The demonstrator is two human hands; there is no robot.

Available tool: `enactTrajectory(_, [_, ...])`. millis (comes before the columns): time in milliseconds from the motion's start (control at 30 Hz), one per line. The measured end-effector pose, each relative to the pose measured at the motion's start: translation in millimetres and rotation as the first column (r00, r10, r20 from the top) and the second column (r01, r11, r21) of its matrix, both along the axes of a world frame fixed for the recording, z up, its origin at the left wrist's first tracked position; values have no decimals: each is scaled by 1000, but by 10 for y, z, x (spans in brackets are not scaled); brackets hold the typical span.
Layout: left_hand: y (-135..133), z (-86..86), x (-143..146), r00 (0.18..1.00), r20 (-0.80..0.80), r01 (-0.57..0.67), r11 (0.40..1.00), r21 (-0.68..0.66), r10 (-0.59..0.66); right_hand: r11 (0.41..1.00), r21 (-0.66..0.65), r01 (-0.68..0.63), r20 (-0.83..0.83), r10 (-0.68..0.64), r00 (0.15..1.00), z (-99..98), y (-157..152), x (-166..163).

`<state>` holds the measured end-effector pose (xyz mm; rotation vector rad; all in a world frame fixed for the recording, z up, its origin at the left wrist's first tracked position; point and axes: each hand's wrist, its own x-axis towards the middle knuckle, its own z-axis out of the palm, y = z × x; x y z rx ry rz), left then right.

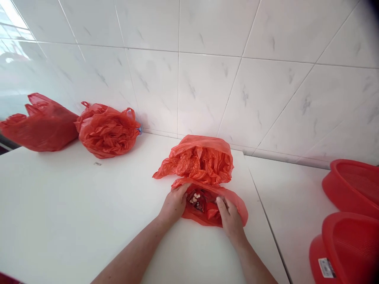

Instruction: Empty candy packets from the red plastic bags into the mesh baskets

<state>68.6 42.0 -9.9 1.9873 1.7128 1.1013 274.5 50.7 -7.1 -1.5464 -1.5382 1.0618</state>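
Note:
A red plastic bag (240,206) lies on the white table with its mouth spread wide between my hands. My left hand (175,203) is closed on the left side of its rim, thumb toward the opening. On the right side, my right hand (231,219) grips the rim, thumb over the edge. Small dark red pieces with some whitish bits (195,199) show inside; I cannot make out what they are. Directly behind, close against this bag, sits another red plastic bag (204,144) with crumpled red plastic filling its opening.
Two more red plastic bags, a full one (49,128) and a bunched one (108,132), stand at the far left by the tiled wall (207,86). Red plastic baskets (334,189) stand at the right, beyond a seam in the white tabletop (118,205).

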Motion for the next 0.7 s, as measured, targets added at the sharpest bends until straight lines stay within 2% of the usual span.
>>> enactTrajectory(167, [-38,11,7,1000,-16,11,999,51,-10,1000,13,25,93,-26,995,-24,86,-21])
enactTrajectory(333, [-12,-25,-30,998,-20,57,998,40,-56,991,131,28,46,-34,998,-23,181,-85])
enactTrajectory(433, [6,-33,-36,998,-28,65,997,46,-64,985,175,-10,36,4,999,-8,210,-106])
enactTrajectory(700, [-39,0,-5,998,-57,-3,1000,12,3,976,165,-139,52,132,990,93,130,-88])
